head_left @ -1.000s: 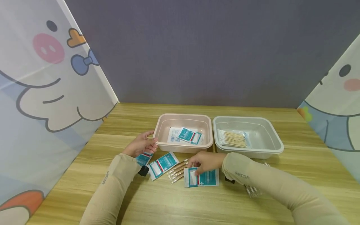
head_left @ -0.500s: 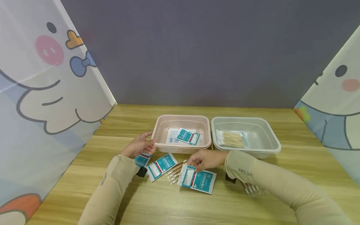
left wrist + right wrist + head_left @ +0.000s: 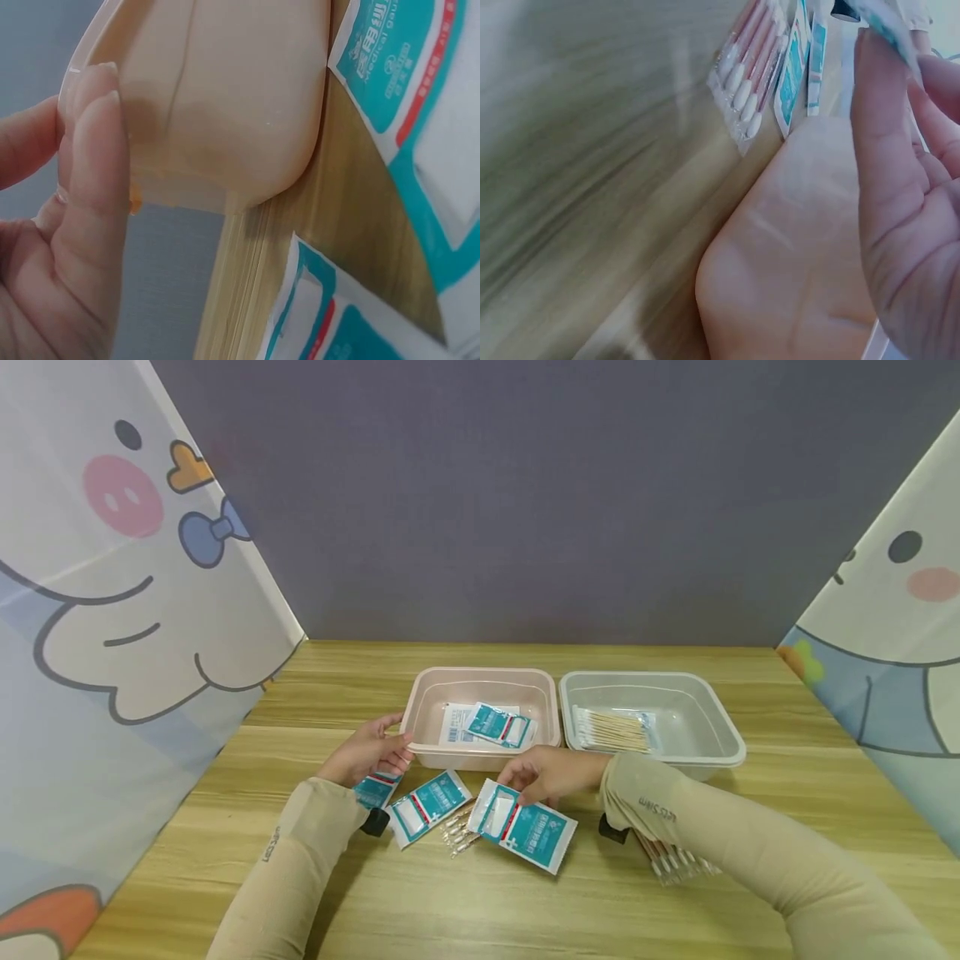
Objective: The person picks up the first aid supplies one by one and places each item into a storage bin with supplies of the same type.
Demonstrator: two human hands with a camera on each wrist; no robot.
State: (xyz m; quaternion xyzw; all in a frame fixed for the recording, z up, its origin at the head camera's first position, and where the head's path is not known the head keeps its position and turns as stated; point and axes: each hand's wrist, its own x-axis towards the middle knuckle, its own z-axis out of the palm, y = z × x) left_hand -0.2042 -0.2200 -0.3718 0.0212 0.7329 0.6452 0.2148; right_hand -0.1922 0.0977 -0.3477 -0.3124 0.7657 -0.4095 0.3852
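My right hand (image 3: 553, 773) pinches a teal and white gauze packet (image 3: 536, 837) by its upper edge, holding it tilted over the table just in front of the pink plastic basin (image 3: 457, 759). In the right wrist view, only a sliver of that packet (image 3: 892, 30) shows past the fingers. My left hand (image 3: 367, 752) grips the basin's left rim; the left wrist view shows fingers and thumb (image 3: 94, 180) on either side of it. Inside this basin lie another gauze packet (image 3: 495, 724) and a white, printed packet (image 3: 454, 723) partly beneath it.
Two more gauze packets (image 3: 431, 807) (image 3: 377, 788) lie near my left wrist. Beside them is a bag of cotton swabs (image 3: 456, 835), partly covered. A grey basin (image 3: 705, 758) on the right contains bagged swabs (image 3: 615, 731). More swabs (image 3: 671, 860) lie under my right forearm.
My right hand has lifted the gauze packet off the table, tilted it and moved slightly toward the pink basin. The left hand stays on the basin's rim.
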